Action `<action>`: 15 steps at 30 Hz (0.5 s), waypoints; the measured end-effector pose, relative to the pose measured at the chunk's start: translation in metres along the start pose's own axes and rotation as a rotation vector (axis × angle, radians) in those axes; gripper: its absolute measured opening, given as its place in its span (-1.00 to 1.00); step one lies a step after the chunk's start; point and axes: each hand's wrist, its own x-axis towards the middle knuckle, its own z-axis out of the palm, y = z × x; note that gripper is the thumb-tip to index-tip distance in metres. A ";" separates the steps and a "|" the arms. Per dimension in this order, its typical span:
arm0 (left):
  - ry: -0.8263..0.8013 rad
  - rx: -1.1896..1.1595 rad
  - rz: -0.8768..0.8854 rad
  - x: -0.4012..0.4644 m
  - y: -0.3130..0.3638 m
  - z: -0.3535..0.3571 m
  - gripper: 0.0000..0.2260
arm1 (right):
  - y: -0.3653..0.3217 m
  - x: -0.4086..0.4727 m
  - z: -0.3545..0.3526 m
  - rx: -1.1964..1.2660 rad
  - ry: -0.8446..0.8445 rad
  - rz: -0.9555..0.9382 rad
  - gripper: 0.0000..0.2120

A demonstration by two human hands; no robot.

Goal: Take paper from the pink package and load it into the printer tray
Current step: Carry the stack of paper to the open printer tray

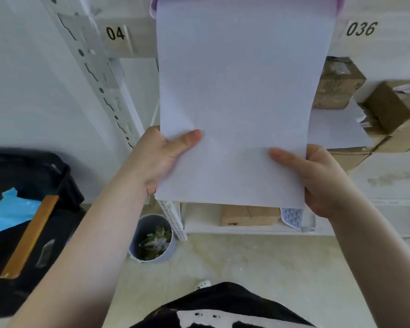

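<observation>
Two hands, left (160,159) and right (317,178), gripping one paper stack (237,102) under one pink package (340,4).

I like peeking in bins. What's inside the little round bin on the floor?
The bin holds green and white scraps, maybe leaves and paper. Whatever lies beneath that top layer is hidden.

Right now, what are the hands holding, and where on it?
A white stack of paper sheets: left hand and right hand grip its near bottom corners, thumbs on top.
</observation>
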 end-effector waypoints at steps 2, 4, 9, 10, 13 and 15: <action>-0.023 -0.004 -0.022 -0.005 -0.016 0.004 -0.93 | 0.007 -0.003 -0.002 0.008 0.039 -0.003 -0.73; -0.037 0.000 -0.041 -0.009 -0.035 0.007 -0.94 | 0.019 -0.004 -0.003 0.010 0.090 -0.015 -0.80; -0.091 0.000 -0.123 -0.016 -0.075 0.018 -0.96 | 0.063 -0.020 -0.010 0.025 0.226 0.064 -0.81; -0.112 0.004 -0.138 -0.016 -0.082 0.021 -0.96 | 0.072 -0.024 -0.012 0.028 0.254 0.085 -0.81; -0.178 0.026 -0.169 -0.015 -0.097 0.032 -0.93 | 0.094 -0.037 -0.020 0.036 0.347 0.128 -0.86; -0.217 0.037 -0.192 -0.014 -0.105 0.042 -0.96 | 0.103 -0.046 -0.027 0.058 0.392 0.137 -0.91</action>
